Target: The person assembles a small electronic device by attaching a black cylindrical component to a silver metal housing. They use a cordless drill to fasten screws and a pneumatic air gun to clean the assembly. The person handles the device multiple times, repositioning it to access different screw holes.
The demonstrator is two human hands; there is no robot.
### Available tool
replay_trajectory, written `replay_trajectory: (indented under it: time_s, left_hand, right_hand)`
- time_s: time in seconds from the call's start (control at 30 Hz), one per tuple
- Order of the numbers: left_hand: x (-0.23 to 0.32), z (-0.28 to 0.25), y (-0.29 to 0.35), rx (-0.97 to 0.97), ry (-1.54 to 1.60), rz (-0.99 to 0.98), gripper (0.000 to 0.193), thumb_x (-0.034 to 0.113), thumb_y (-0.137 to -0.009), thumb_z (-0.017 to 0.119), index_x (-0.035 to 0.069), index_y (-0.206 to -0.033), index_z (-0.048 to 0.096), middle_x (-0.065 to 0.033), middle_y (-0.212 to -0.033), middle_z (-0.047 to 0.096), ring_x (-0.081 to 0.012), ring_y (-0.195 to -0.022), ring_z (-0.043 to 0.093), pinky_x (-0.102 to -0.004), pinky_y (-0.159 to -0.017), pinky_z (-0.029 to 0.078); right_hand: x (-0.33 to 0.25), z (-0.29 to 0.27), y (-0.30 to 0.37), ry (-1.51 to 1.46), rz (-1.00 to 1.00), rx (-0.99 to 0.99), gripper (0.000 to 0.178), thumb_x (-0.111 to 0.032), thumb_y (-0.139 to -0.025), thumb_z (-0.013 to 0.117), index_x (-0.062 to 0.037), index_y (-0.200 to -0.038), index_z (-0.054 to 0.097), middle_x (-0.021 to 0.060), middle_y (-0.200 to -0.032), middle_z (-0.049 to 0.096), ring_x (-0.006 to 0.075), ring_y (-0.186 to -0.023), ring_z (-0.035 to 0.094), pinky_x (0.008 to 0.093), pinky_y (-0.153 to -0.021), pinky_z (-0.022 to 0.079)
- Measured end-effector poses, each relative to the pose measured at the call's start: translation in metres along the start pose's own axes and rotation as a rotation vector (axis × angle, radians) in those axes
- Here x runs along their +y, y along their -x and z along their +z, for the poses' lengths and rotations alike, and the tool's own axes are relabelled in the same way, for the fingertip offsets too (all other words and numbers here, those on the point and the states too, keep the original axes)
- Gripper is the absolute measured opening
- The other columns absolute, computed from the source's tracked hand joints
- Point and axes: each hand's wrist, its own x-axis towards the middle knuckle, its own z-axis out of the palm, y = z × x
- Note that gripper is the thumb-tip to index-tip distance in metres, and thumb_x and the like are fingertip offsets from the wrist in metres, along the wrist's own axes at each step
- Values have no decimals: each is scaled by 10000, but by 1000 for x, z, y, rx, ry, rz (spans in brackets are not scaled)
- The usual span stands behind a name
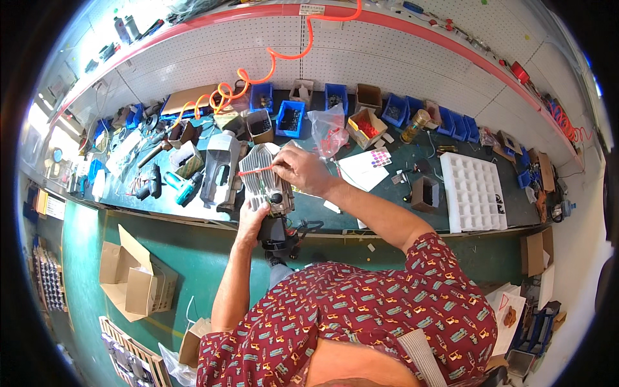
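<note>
A silver metal housing with cooling fins [259,160] stands at the bench's front edge, in front of me. My left hand [253,219] grips its near left corner, thumb on top, the other fingers hidden beneath. Over the fins, my right hand [300,170] pinches a thin red-orange strip [253,171] that points left across the housing. Whether the strip touches the metal I cannot tell. A dark round knob-like part [276,197] sits on the housing's near end. Just left of the housing lies another grey metal casing [219,169].
Blue bins [291,119] of small parts line the back of the bench. A teal power tool [183,186] lies at left, a white foam tray [474,192] at right. An orange coiled hose [272,61] hangs overhead. An open cardboard box [138,277] stands on the floor.
</note>
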Motion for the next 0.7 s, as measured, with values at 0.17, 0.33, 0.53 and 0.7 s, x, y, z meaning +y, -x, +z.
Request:
replay_trajectory:
  time_s: [0.17, 0.33, 0.53, 0.7]
  left_hand:
    - [-1, 2, -1, -25, 4, -2, 640, 430, -778, 822, 30, -1218, 584, -17, -1043, 636, -113, -935, 582, -290, -836, 480]
    - [2, 5, 2, -4, -9, 16, 689, 414, -762, 837, 22, -1257, 560, -22, -1063, 639, -119, -946, 590, -299, -848, 490]
    - [22, 32, 6, 28, -73, 50, 715, 324, -771, 826, 22, -1338, 511, -52, -1132, 629, -137, -1000, 595, -309, -883, 501]
    - [25, 29, 11, 30, -60, 37, 708, 260, -862, 737, -2, -1436, 414, -91, -1246, 580, -186, -1120, 553, -342, -980, 457]
  right_hand:
    - [6, -3, -4, -104, 93, 17, 180, -206, -903, 697, -35, -923, 644, 109, -896, 639, 303, -845, 648, 395, -706, 513]
    - [16, -4, -7, -281, 157, -8, 227, -216, -854, 773, -27, -926, 670, 94, -916, 678, 232, -837, 659, 370, -729, 507]
    - [22, 39, 36, -794, 617, 209, 1063, -400, -718, 903, 12, -1484, 291, 151, -1353, 532, 243, -1263, 521, 381, -1072, 431]
    - [5, 34, 42, -1038, 559, 158, 958, -249, -773, 856, -23, -1507, 284, 121, -1352, 512, 219, -1247, 516, 368, -1077, 414]
